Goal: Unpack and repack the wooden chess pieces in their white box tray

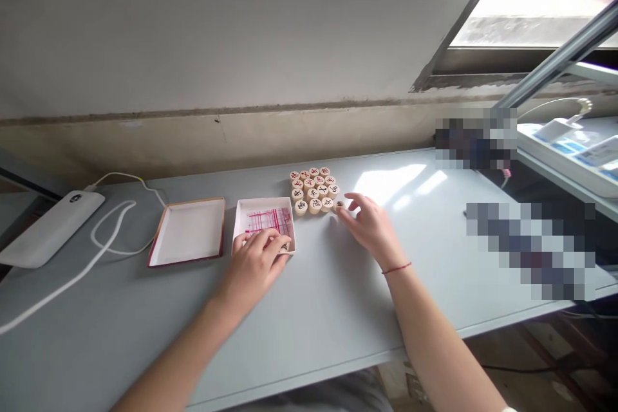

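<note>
Wooden Chinese chess pieces (313, 194) with red or black characters stand in a tight block of rows on the grey table. At the right end of its front row, my right hand (369, 222) has thumb and forefinger around one black-marked chess piece (340, 205). My left hand (258, 264) reaches over the near side of a shallow white box (238, 209), its fingers bent inside. Beside its thumb and fingertips a chess piece (284, 247) shows in part. Red lines mark a sheet (270, 219) in the box.
Left of the box lies an open lid (190, 232) with a red edge. A white power bank (53, 228) with a white cable (113, 222) rests at the far left. Blurred-out items (531, 251) lie on the right. A wall (241, 135) runs behind the table.
</note>
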A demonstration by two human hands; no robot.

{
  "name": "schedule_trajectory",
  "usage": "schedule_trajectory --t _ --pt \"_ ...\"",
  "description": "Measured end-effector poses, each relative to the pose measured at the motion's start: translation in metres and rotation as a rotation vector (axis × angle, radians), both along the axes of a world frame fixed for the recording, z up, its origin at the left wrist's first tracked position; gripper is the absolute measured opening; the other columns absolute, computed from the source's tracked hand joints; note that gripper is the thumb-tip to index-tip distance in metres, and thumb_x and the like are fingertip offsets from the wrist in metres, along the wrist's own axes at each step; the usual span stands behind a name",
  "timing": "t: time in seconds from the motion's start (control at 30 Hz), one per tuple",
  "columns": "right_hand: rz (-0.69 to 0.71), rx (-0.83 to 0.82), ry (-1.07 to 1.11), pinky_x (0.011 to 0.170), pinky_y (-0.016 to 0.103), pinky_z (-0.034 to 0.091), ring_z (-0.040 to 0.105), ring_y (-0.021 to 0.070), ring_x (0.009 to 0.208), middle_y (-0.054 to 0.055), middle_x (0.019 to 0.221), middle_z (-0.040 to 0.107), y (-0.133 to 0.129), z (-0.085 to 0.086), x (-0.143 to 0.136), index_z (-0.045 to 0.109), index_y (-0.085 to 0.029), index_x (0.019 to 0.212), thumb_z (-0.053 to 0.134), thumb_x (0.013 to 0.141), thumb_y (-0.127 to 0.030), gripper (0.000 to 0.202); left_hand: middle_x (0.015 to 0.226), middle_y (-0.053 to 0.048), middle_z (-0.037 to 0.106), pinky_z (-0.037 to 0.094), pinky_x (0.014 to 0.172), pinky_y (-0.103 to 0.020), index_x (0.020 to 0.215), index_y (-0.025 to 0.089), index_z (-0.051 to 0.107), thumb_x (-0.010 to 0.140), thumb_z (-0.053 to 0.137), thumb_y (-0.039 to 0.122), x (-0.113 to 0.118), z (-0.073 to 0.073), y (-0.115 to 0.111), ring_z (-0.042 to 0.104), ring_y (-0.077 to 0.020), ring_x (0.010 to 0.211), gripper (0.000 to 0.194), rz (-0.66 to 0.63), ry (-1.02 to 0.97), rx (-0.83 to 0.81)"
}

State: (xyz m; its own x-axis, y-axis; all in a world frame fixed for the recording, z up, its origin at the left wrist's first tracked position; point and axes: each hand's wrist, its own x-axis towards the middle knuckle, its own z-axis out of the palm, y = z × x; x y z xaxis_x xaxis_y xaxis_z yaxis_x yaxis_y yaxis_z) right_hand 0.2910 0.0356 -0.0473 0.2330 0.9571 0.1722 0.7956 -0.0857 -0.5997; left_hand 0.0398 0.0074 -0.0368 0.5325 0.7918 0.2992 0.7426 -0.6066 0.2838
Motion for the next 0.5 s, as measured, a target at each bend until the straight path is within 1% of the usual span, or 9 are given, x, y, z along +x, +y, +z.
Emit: schedule_trajectory --t 0.07,0.1,0.17,0.2,0.27,0.33,0.4,0.5 --pt "0.040 0.092 0.032 0.061 0.029 0.043 0.052 0.0144 0.060 0.004 0.081 0.060 -0.003 0.004 -0.009 0.062 -0.019 0.103 0.051 0.083 -0.037 0.029 0.100 -0.001 0.065 0.038 0.087 -0.036 0.102 0.025 0.061 0.091 0.051 0.021 0.000 -0.001 0.000 0.063 -0.0162 0.088 0.016 -0.020 -0.067 -0.018" --pt "0.094 0.137 0.062 0.060 0.028 0.043 0.051 0.0135 0.060 0.004 0.081 0.060 -0.005 0.008 -0.014 0.062 -0.019 0.101 0.050 0.084 -0.034 0.026 0.099 -0.001 0.065 0.039 0.087 -0.035 0.102 0.025 0.062 0.092 0.049 0.020 0.000 -0.002 0.000 0.063 -0.0155 0.088 0.017 -0.029 -0.097 -0.026" --pt "0.252 0.191 0.128 0.060 0.026 0.043 0.050 0.0120 0.059 0.004 0.080 0.060 -0.011 0.015 -0.026 0.062 -0.019 0.098 0.049 0.086 -0.031 0.021 0.098 -0.001 0.065 0.042 0.086 -0.033 0.100 0.025 0.063 0.094 0.045 0.016 0.000 -0.002 0.000 0.063 -0.0149 0.088 0.022 -0.039 -0.151 -0.028" --pt "0.345 0.192 0.157 0.059 0.025 0.043 0.049 0.0115 0.059 0.003 0.080 0.060 -0.014 0.019 -0.032 0.063 -0.020 0.098 0.049 0.087 -0.030 0.020 0.098 -0.002 0.065 0.044 0.085 -0.033 0.101 0.025 0.064 0.094 0.044 0.016 0.001 -0.001 0.000 0.063 -0.0152 0.089 0.022 -0.036 -0.182 -0.018" --pt "0.519 0.143 0.203 0.058 0.024 0.043 0.047 0.0103 0.058 0.003 0.081 0.059 -0.021 0.026 -0.043 0.063 -0.020 0.100 0.051 0.087 -0.029 0.020 0.100 -0.003 0.065 0.047 0.086 -0.033 0.105 0.025 0.062 0.094 0.045 0.018 0.001 0.001 0.000 0.062 -0.0162 0.092 0.021 -0.021 -0.261 -0.002" --pt "0.638 0.074 0.231 0.056 0.023 0.043 0.045 0.0093 0.057 0.003 0.083 0.059 -0.027 0.031 -0.050 0.063 -0.021 0.103 0.050 0.089 -0.030 0.021 0.103 -0.004 0.065 0.048 0.088 -0.033 0.111 0.025 0.059 0.095 0.046 0.021 0.001 0.005 -0.001 0.062 -0.0165 0.096 0.021 -0.017 -0.350 -0.010" --pt "0.693 0.034 0.249 0.055 0.023 0.043 0.045 0.0089 0.057 0.004 0.085 0.060 -0.030 0.034 -0.054 0.064 -0.020 0.102 0.048 0.090 -0.029 0.022 0.105 -0.003 0.065 0.050 0.088 -0.030 0.114 0.025 0.057 0.095 0.047 0.022 0.002 0.008 -0.003 0.062 -0.0155 0.099 0.021 -0.037 -0.422 -0.030" --pt "0.739 0.011 0.264 0.055 0.023 0.043 0.048 0.0096 0.060 0.004 0.084 0.060 -0.032 0.035 -0.055 0.064 -0.020 0.095 0.048 0.090 -0.030 0.020 0.105 -0.002 0.065 0.050 0.087 -0.026 0.114 0.025 0.055 0.095 0.048 0.021 0.003 0.010 -0.005 0.062 -0.0134 0.098 0.021 -0.073 -0.463 -0.037"
